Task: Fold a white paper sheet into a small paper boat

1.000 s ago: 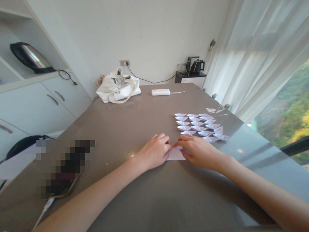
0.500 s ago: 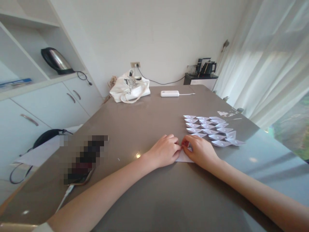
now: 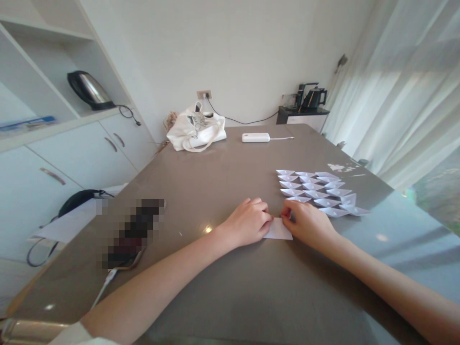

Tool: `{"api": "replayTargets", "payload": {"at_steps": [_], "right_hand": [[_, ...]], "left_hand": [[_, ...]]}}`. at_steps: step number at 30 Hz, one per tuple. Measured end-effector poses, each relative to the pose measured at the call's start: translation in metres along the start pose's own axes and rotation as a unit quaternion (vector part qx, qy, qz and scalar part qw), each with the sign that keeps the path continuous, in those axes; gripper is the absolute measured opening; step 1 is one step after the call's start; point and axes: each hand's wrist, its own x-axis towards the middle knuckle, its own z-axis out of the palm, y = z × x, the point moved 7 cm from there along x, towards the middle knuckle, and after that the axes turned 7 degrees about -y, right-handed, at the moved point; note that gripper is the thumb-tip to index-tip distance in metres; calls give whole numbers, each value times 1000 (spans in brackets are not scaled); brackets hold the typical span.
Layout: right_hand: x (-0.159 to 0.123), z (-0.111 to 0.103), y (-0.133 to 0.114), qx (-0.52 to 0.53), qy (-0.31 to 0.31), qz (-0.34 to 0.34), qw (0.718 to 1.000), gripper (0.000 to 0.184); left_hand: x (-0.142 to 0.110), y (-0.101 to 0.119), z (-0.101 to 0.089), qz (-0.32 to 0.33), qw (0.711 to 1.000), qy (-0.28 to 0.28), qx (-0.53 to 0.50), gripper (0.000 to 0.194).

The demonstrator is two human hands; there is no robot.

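White paper (image 3: 279,230) is laid on the grey-brown tabletop (image 3: 223,282), directly between the two hands, and its near edge is left uncovered. By the left hand (image 3: 250,221) the left side of the paper is touched with curled fingers; the thumb is hidden, so it cannot be told how firmly this grip is closed. By the right hand (image 3: 308,224) a narrow grip is made: the tips of thumb and forefinger are brought together at the far right corner of the paper, which appears to be pinched there.

Just beyond the right hand, many folded paper boats (image 3: 315,194) are arranged in close rows, and one of the nearest is partly covered by this hand. Behind them, toward the curtain (image 3: 381,96), some paper scraps (image 3: 341,167) are scattered.

Near the far edge of the tabletop, a white power bank (image 3: 255,138) with a short cable is placed, and to the left of it a white bag (image 3: 197,132) is seen. On the left side, a dark object (image 3: 134,230) is blurred by large squares, and a white charging cable (image 3: 104,286) is led away from its near end. A metal kettle (image 3: 91,91) is kept on the shelf at left, and a black kettle (image 3: 314,99) is stood on a small cabinet (image 3: 305,120) at the back.
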Motion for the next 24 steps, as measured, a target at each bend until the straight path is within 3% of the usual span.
{"api": "replayTargets", "payload": {"at_steps": [10, 16, 20, 24], "right_hand": [[-3, -8, 13, -23, 6, 32, 999, 9], [-6, -8, -10, 31, 54, -120, 991, 10], [-6, 3, -20, 27, 20, -144, 989, 15], [-7, 3, -24, 6, 20, -153, 988, 19]], "left_hand": [[-1, 0, 0, -2, 1000, -7, -7, 30], [0, 0, 0, -1, 1000, -6, -1, 30], [1, 0, 1, -5, 1000, -9, -7, 26], [6, -6, 5, -65, 997, 8, -29, 23]]}}
